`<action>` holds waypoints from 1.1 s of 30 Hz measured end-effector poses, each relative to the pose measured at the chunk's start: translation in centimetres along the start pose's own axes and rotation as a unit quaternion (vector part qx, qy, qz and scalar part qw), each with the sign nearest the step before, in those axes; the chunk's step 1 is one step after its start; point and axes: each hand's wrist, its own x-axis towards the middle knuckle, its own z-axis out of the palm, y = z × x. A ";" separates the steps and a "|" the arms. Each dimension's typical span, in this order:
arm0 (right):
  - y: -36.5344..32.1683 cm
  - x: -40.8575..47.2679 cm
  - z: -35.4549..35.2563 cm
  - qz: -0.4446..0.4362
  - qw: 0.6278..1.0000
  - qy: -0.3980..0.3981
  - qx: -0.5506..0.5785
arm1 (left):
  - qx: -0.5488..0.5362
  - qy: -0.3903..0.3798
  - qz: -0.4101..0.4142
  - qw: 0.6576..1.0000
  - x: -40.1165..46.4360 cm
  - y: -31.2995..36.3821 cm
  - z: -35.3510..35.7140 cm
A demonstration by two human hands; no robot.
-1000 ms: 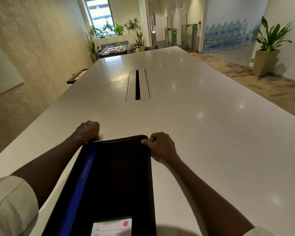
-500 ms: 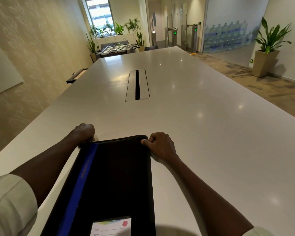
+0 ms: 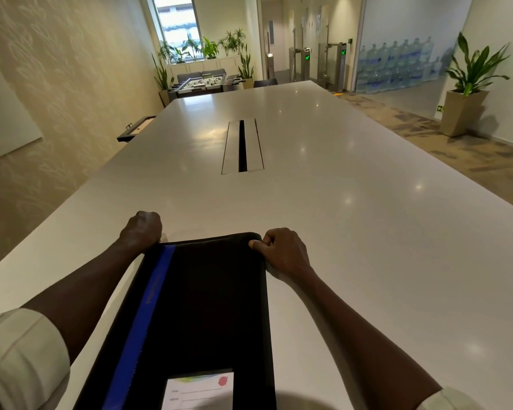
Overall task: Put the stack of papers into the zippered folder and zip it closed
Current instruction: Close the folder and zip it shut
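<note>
Lying closed on the white table (image 3: 367,232), zippered folder (image 3: 208,291), long axis running away from the body; right hand (image 3: 282,251) pinching its far right corner, left hand (image 3: 144,227) clenching at far left, likely zipping.

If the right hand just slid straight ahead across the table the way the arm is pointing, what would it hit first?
Probably nothing nearby. The right hand grips the far right corner of the black folder; ahead of it lies bare table. The cable slot sits left of that line, though depth is hard to judge.

Left hand (image 3: 142,229) farther left.
</note>
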 end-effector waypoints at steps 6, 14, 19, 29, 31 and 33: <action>-0.7 -0.2 -0.3 0.002 1.000 -0.006 -0.025 | -0.086 0.074 0.016 0.993 -2.8 -1.1 1.1; -2.3 -2.1 -1.1 0.036 0.999 -0.026 -0.011 | -0.235 0.064 -0.036 0.969 -9.1 -3.1 3.6; -3.2 -4.9 -1.4 0.051 0.998 -0.042 0.005 | -0.290 0.068 -0.028 0.954 -14.0 -4.6 3.2; -5.0 -15.4 -1.6 0.007 0.998 -0.065 -0.001 | -0.334 0.068 -0.042 0.939 -23.5 -7.3 2.9; -5.3 -17.5 -1.6 0.000 0.998 -0.068 -0.013 | -0.346 0.068 -0.037 0.935 -25.2 -7.8 2.8; -5.5 -19.2 -2.0 -0.001 0.997 -0.071 -0.025 | -0.348 0.068 -0.030 0.935 -26.8 -8.2 2.9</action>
